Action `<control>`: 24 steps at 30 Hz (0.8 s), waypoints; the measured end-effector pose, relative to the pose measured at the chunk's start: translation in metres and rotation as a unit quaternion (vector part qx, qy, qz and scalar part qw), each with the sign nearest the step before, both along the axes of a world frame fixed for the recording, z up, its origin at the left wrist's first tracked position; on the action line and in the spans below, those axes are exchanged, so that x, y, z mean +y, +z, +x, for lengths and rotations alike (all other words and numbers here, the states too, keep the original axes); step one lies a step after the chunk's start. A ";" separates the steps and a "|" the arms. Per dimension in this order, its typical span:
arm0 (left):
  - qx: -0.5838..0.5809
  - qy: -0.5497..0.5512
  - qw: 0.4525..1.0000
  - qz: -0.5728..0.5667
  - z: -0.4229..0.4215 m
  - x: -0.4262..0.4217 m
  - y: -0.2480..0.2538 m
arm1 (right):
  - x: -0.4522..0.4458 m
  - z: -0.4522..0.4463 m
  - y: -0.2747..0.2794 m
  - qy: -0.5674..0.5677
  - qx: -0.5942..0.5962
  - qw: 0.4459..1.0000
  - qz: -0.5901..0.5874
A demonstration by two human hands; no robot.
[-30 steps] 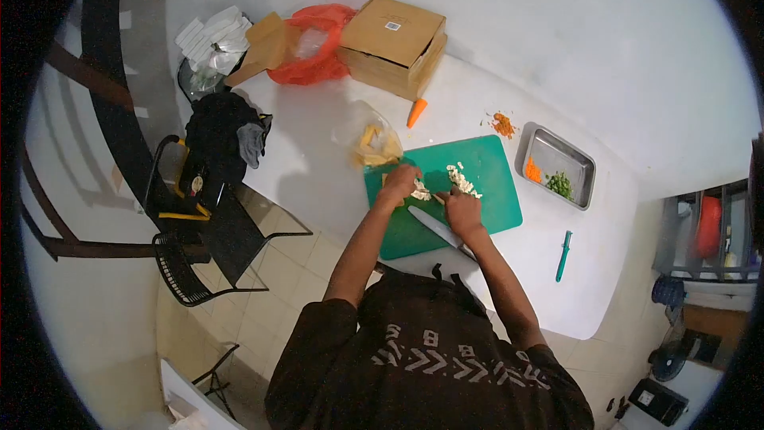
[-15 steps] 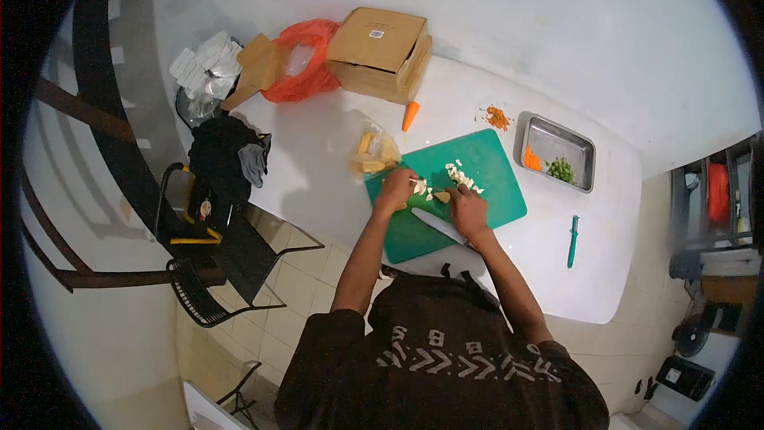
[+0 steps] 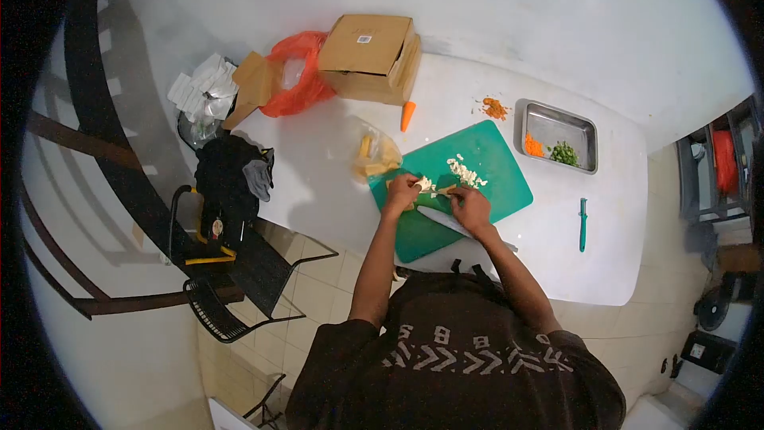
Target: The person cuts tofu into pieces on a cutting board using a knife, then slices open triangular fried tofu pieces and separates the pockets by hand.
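Observation:
A green cutting board [image 3: 497,161] lies under both hands on the white table. My left hand [image 3: 402,193] is closed at the board's left side, its fingers pinched on a pale, whitish food piece [image 3: 426,185]. My right hand [image 3: 470,209] is just to the right, its fingertips closed on a small tan piece [image 3: 446,190]. A knife [image 3: 444,220] lies flat on the board below the hands; its handle end is partly hidden by my right forearm. Chopped white bits [image 3: 465,172] are heaped above my right hand.
A clear bag with yellowish pieces [image 3: 374,156] touches the board's left corner. Further back are a carrot [image 3: 407,116], orange peelings [image 3: 494,107], and cardboard boxes [image 3: 368,52]. On the right are a metal tray [image 3: 559,118] with chopped carrot and greens, and a green peeler [image 3: 582,225].
The whole view has shifted slightly. My fingers are still at the pale and tan pieces, with my hands a little closer together. The knife still lies on the board.

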State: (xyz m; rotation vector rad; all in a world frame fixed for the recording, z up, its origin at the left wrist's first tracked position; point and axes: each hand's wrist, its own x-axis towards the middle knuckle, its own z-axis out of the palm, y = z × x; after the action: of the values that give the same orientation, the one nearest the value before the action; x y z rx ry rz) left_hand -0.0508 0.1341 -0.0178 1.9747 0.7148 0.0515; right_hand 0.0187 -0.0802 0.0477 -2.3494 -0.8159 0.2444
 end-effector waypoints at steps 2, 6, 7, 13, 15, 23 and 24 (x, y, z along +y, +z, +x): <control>0.027 0.049 0.992 -0.115 0.001 0.000 -0.002 | -0.001 0.001 0.001 -0.013 0.016 1.000 0.012; -0.007 0.077 0.976 -0.202 -0.004 -0.001 -0.002 | -0.006 0.007 0.002 -0.047 0.082 0.995 0.041; -0.027 0.089 0.960 -0.266 -0.007 -0.003 0.005 | -0.007 0.008 0.003 -0.043 0.094 0.994 0.040; -0.067 0.122 0.913 -0.385 -0.008 -0.016 0.028 | -0.018 0.014 0.008 -0.027 0.128 0.990 0.057; -0.082 0.136 0.903 -0.400 -0.010 -0.019 0.033 | -0.021 0.017 0.004 -0.011 0.126 0.991 0.043; -0.101 0.161 0.870 -0.455 -0.011 -0.037 0.050 | -0.025 0.019 0.006 0.113 0.036 0.993 -0.015; -0.101 0.160 0.870 -0.455 -0.011 -0.036 0.044 | -0.025 0.018 0.008 0.114 0.023 0.993 -0.013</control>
State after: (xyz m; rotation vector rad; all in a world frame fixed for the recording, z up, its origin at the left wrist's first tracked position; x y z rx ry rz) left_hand -0.0623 0.0979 0.0263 0.9222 0.7357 0.0971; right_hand 0.0364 -0.1052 0.0561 -2.2646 -1.0637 0.4053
